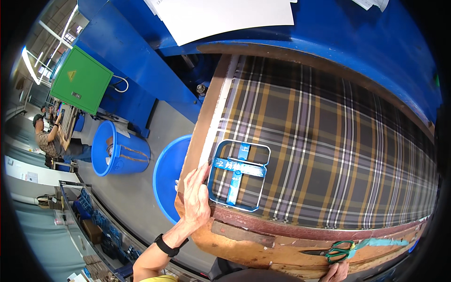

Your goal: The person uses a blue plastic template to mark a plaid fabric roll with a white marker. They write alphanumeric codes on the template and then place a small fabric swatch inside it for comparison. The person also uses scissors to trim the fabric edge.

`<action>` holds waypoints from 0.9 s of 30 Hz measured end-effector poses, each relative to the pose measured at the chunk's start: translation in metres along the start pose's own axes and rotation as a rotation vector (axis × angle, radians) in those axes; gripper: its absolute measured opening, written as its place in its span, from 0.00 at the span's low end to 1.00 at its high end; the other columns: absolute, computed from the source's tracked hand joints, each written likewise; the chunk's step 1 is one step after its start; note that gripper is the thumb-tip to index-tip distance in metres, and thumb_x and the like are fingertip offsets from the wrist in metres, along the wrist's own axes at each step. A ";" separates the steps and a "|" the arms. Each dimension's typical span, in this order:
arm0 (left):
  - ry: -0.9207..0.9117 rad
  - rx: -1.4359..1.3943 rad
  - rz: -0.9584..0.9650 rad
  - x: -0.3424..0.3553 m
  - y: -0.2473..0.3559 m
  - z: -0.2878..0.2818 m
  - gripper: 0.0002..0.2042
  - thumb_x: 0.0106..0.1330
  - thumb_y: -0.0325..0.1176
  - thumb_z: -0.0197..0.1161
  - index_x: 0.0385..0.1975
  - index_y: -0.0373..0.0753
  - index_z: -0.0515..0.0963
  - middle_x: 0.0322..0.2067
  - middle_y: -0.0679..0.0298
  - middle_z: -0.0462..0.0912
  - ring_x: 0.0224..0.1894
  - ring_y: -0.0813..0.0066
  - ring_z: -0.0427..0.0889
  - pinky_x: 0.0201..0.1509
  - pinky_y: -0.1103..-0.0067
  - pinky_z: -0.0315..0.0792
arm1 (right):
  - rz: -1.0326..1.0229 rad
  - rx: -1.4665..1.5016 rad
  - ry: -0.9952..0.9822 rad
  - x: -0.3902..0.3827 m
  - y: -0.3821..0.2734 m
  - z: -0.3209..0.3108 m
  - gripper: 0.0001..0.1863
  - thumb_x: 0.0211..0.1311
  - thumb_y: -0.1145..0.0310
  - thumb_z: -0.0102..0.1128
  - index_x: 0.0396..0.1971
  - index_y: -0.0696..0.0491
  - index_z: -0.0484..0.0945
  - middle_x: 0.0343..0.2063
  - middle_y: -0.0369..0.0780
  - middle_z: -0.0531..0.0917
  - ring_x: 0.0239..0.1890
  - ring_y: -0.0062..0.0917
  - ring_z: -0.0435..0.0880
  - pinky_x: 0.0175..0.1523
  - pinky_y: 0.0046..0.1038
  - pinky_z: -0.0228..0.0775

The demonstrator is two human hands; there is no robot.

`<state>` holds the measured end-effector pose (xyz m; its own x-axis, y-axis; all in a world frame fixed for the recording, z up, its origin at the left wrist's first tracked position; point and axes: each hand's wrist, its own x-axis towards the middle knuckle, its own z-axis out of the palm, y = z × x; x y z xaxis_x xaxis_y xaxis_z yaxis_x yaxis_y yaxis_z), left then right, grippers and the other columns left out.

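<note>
So, blue rectangular metal frame (239, 167): left hand (195, 199) nearer, beside its left edge; long axis runs near-to-far; right hand (335, 272) well apart. Can't tell either grip's state.

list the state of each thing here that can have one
left hand: open, beside blue frame
right hand: partly visible, at wooden edge
blue frame: flat on plaid fabric
plaid fabric: spread out
scissors: lying down, blades seemingly closed
green cabinet: shut
farther bin: uncovered
nearer bin: uncovered
</note>
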<state>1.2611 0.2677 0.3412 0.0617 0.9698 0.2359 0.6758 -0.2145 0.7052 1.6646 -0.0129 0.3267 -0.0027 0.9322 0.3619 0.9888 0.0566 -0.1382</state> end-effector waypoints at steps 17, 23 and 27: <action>0.005 0.067 0.032 0.002 0.000 -0.002 0.21 0.71 0.31 0.44 0.62 0.28 0.65 0.57 0.51 0.75 0.62 0.54 0.67 0.69 0.63 0.54 | -0.029 -0.076 0.060 -0.019 0.008 0.012 0.09 0.64 0.75 0.55 0.39 0.66 0.76 0.40 0.54 0.79 0.36 0.50 0.80 0.40 0.46 0.75; 0.008 0.039 -0.006 0.002 0.003 0.000 0.21 0.71 0.31 0.45 0.62 0.30 0.65 0.57 0.52 0.74 0.63 0.54 0.66 0.69 0.64 0.54 | 0.005 -0.028 0.082 -0.016 0.004 0.009 0.09 0.64 0.75 0.55 0.39 0.66 0.76 0.39 0.54 0.79 0.36 0.49 0.80 0.42 0.45 0.75; 0.018 0.055 -0.019 0.001 0.004 -0.002 0.21 0.71 0.31 0.45 0.62 0.30 0.65 0.57 0.51 0.75 0.63 0.54 0.64 0.69 0.64 0.54 | 0.010 -0.012 0.110 -0.015 0.004 0.011 0.09 0.64 0.75 0.55 0.37 0.66 0.76 0.39 0.53 0.79 0.36 0.48 0.80 0.42 0.44 0.75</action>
<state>1.2625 0.2671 0.3455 0.0359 0.9713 0.2352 0.7158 -0.1893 0.6722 1.6671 -0.0227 0.3101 0.0225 0.8876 0.4600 0.9904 0.0429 -0.1313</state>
